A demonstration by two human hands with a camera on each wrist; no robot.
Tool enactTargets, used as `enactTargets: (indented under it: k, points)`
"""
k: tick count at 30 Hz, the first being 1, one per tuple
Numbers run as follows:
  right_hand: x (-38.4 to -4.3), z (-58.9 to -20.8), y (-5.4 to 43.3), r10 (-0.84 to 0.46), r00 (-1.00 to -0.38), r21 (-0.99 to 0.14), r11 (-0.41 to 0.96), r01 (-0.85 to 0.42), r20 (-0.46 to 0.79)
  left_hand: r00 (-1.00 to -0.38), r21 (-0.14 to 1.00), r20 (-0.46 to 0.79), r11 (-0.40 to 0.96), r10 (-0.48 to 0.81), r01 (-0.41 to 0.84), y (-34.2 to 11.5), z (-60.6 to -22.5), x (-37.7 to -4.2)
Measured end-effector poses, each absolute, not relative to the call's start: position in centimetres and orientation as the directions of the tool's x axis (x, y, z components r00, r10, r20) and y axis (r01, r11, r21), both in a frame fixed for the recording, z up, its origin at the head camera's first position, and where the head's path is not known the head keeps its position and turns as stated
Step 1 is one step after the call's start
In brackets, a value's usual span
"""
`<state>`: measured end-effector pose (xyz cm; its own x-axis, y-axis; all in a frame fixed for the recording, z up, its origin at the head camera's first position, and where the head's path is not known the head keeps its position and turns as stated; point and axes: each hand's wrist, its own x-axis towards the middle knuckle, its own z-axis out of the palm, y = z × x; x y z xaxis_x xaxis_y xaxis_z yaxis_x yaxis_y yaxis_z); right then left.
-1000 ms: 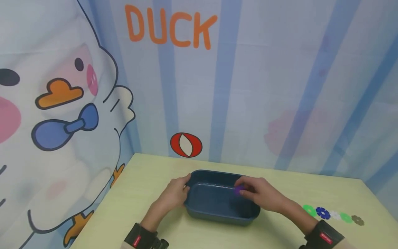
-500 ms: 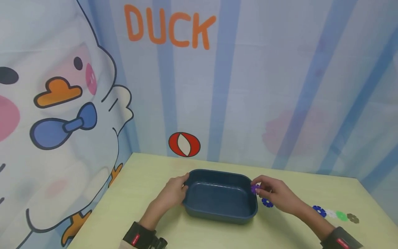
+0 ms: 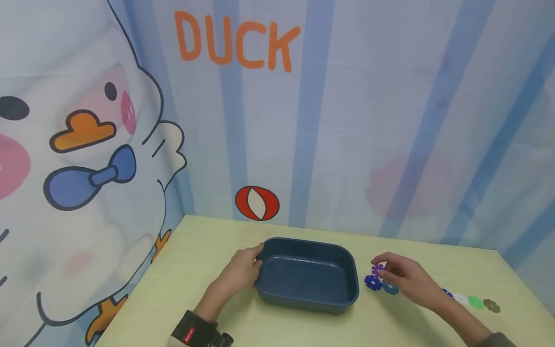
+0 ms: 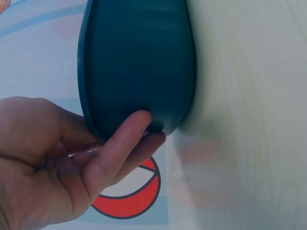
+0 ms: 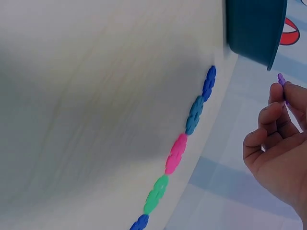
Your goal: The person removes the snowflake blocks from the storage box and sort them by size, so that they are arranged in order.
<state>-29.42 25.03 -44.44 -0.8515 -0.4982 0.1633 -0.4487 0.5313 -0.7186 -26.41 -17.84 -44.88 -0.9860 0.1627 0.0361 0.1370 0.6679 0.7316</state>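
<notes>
A dark blue rectangular basin (image 3: pixel 305 303) sits on the table, and nothing lies inside it. My left hand (image 3: pixel 240 270) grips its left end; in the left wrist view the fingers (image 4: pixel 122 139) lie against the wall of the basin (image 4: pixel 136 62). Just right of the basin, my right hand (image 3: pixel 409 278) pinches a purple notched snowflake disc (image 3: pixel 377 269) between thumb and fingertips, above the table. A dark blue snowflake disc (image 3: pixel 373 282) and a teal one (image 3: pixel 391 288) lie beneath that hand.
In the right wrist view, the line of discs includes a pink disc (image 5: pixel 176 154) and a green disc (image 5: pixel 156 194). Farther right lie a white disc (image 3: pixel 460 299), a green disc (image 3: pixel 475 302) and a brown disc (image 3: pixel 492 305). A printed curtain (image 3: pixel 347 120) hangs behind the table.
My right hand has carried the purple disc rightward, from over the basin's right side to outside it, uncovering the dark blue and teal discs. My left hand stays on the basin.
</notes>
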Motion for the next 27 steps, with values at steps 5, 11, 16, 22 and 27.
enactTargets:
  k: [5, 11, 16, 22, 27]
  points:
    - [-28.9, -44.6, 26.8, -0.489, -0.857, -0.714, 0.54, -0.445, 0.165, -0.987, 0.733, 0.032, 0.667, 0.159, 0.131, -17.9, -45.0, -26.4]
    - [-28.5, -44.9, 29.1, -0.41, -0.904, -0.69, 0.618, -0.376, 0.125, -0.987, 0.739, 0.03, 0.661, 0.157, 0.128, -17.8, -45.0, -26.4]
    - [-28.3, -45.4, 31.1, -0.354, -0.928, -0.661, 0.671, -0.337, 0.114, -0.986, 0.74, 0.038, 0.658, 0.161, 0.136, -17.7, -45.0, -26.4]
    - [-28.5, -45.9, 33.4, -0.297, -0.952, -0.644, 0.715, -0.271, 0.071, -0.986, 0.744, 0.04, 0.654, 0.161, 0.137, -17.8, -44.9, -26.4]
    - [-28.5, -46.7, 35.1, -0.239, -0.968, -0.618, 0.75, -0.235, 0.077, -0.986, 0.746, 0.03, 0.653, 0.161, 0.129, -17.8, -44.8, -26.4]
